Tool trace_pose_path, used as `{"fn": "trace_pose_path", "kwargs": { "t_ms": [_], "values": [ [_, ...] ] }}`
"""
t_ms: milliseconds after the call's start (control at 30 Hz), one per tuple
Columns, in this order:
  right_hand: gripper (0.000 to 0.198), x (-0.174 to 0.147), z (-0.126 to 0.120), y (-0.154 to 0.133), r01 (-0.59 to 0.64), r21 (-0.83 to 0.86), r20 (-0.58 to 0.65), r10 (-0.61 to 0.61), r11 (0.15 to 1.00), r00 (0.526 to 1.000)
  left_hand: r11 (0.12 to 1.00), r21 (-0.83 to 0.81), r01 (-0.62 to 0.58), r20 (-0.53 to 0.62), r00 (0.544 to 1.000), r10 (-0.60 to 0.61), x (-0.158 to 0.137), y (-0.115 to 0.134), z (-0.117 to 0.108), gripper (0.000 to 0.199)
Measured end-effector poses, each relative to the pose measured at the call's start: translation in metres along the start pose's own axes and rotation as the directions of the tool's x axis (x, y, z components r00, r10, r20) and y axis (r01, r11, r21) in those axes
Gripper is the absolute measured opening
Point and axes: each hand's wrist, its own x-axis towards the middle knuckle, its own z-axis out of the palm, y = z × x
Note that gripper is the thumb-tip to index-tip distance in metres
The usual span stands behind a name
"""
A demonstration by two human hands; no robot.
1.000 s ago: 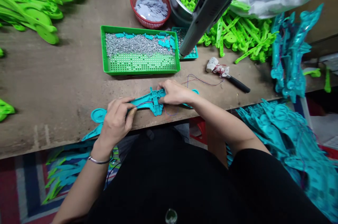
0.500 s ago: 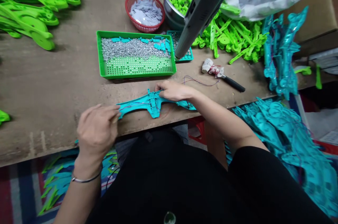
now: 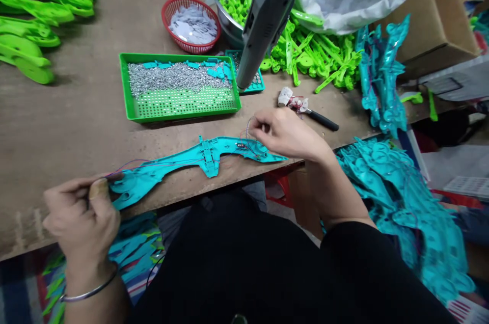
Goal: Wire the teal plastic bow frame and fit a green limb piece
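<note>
A long, curved turquoise plastic shell [image 3: 179,157] lies along the front of the table with its ribbed inner side up. Thin red and blue wires [image 3: 153,162] run lengthwise over it. At its left end my left hand [image 3: 82,214] is closed, thumb against fingers, pinching the wires. Above the right end, my right hand [image 3: 288,133] is closed in a pinch on a thin wire loop that rises from the shell. Beneath that loop sits a small metallic component [image 3: 241,145] in the shell.
Beyond the shell is a green tray [image 3: 183,115] of screws and small turquoise pieces. A red basket [image 3: 191,48], a grey post-like tool [image 3: 262,23] and a wrapped, black-handled hammer-like tool [image 3: 323,119] stand or lie farther back. Turquoise shells [image 3: 401,212] are heaped at right, green parts [image 3: 324,56] behind.
My left hand has moved left to the shell's end, drawing the wires along it. My right hand has shifted right, off the shell's middle, lifting a wire loop. The view has shifted too.
</note>
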Motion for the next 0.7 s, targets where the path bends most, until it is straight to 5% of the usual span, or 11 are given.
{"fn": "trace_pose_path", "kwargs": {
  "t_ms": [167, 367, 467, 600, 700],
  "values": [
    [0.02, -0.037, 0.029, 0.015, -0.114, -0.201, 0.107, 0.137, 0.973, 0.985, 0.997, -0.022, 0.08, 0.012, 0.997, -0.079, 0.003, 0.015, -0.001, 0.024],
    [0.016, -0.037, 0.047, 0.021, -0.107, -0.14, 0.105, 0.122, 0.984, 0.987, 0.995, 0.0, 0.099, 0.061, 0.993, -0.099, 0.005, 0.012, -0.002, 0.025],
    [0.01, -0.035, 0.044, 0.021, -0.143, 0.13, 0.095, 0.131, 0.981, 0.987, 0.997, 0.001, 0.08, 0.056, 0.995, -0.08, 0.005, 0.011, -0.002, 0.026],
    [0.024, -0.022, 0.062, 0.015, -0.119, 0.636, -0.019, 0.17, 0.762, 0.985, 0.995, -0.005, 0.096, 0.075, 0.993, -0.095, 0.006, 0.013, -0.003, 0.026],
    [0.026, -0.006, 0.092, 0.01, -0.065, 0.728, -0.169, 0.27, 0.682, 0.948, 0.989, -0.023, 0.147, 0.11, 0.983, -0.144, 0.007, 0.013, -0.006, 0.025]
  ]
}}
